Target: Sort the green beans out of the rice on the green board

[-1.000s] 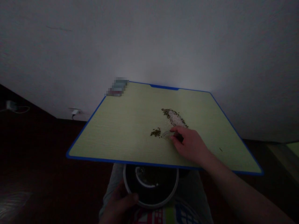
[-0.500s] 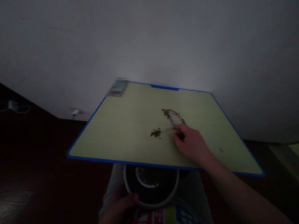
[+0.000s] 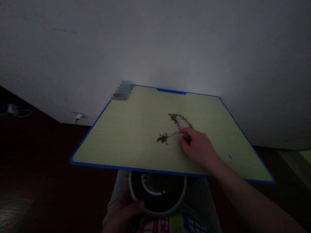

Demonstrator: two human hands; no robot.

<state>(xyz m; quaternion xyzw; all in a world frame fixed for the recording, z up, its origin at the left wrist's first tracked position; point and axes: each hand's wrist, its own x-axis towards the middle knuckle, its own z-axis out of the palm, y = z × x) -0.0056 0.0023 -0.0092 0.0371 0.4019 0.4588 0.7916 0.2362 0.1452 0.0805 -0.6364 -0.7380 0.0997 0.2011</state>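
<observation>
My right hand [image 3: 198, 147] rests on the pale green table [image 3: 131, 136], fingers pinched on a small clear curved piece of plastic [image 3: 177, 135]. That piece touches the near end of a mixed heap of white grains and green beans [image 3: 180, 120]. A small separate cluster of green beans [image 3: 162, 138] lies just left of it. Below the table's near edge, my left hand [image 3: 123, 213] grips the rim of a dark bowl with a white edge [image 3: 157, 194], held over my lap. The bowl holds a few green beans.
The table has a blue border [image 3: 97, 165] and stands against a white wall. A blurred small object [image 3: 122, 91] sits at its far left corner. A tiny dark speck [image 3: 229, 156] lies on the right side. A plug and cable [image 3: 78, 116] lie on the dark floor at left.
My right hand with the plastic piece has shifted slightly up the table towards the heap. My left hand and the bowl have stayed put.
</observation>
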